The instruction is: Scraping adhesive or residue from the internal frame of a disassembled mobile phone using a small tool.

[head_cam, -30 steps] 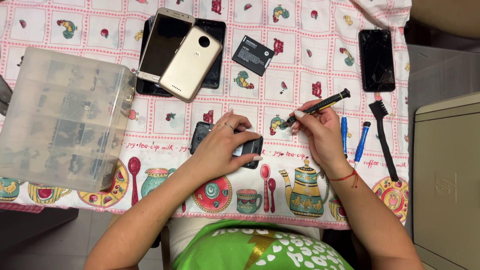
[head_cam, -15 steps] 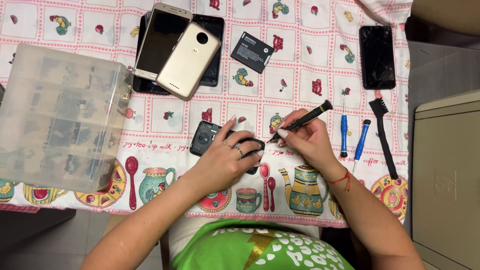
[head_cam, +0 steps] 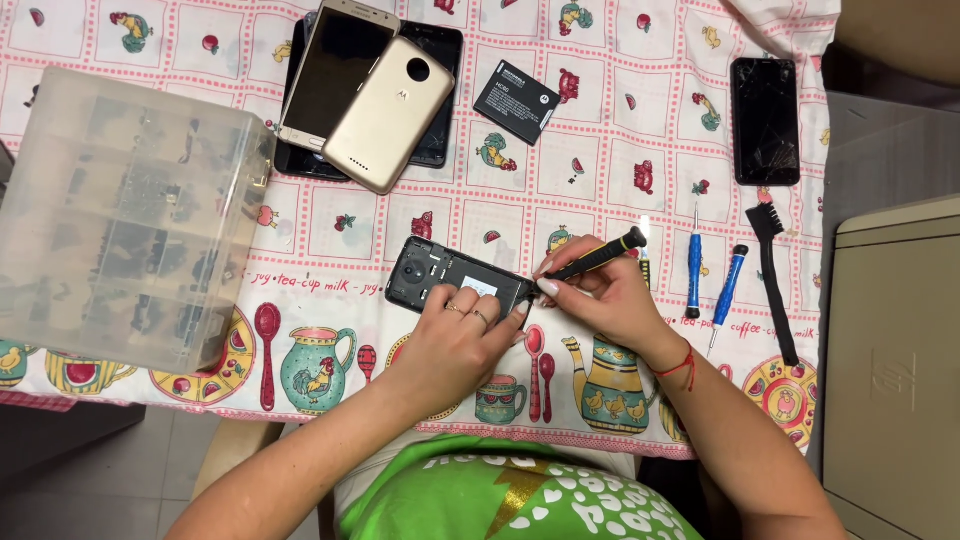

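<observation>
My left hand (head_cam: 455,345) presses the opened black phone with its bare inner frame (head_cam: 455,282) flat on the patterned desk cloth (head_cam: 330,225), fingers spread over its near end. My right hand (head_cam: 600,300) has fingers clamped on a slim black screwdriver (head_cam: 595,256), tip at the phone's right edge. I judge I'm working a screw there, which needs steady downward pressure; beyond lie a gold phone back cover (head_cam: 385,115) and a black battery (head_cam: 516,102).

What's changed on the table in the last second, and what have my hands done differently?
The right hand has swung the black screwdriver down from mid-air, and its tip now meets the right edge of the opened phone. The left hand still pins that phone down, slid a little further over it. The stacked phones, battery, clear organiser box, blue screwdrivers and brush stayed put.
</observation>
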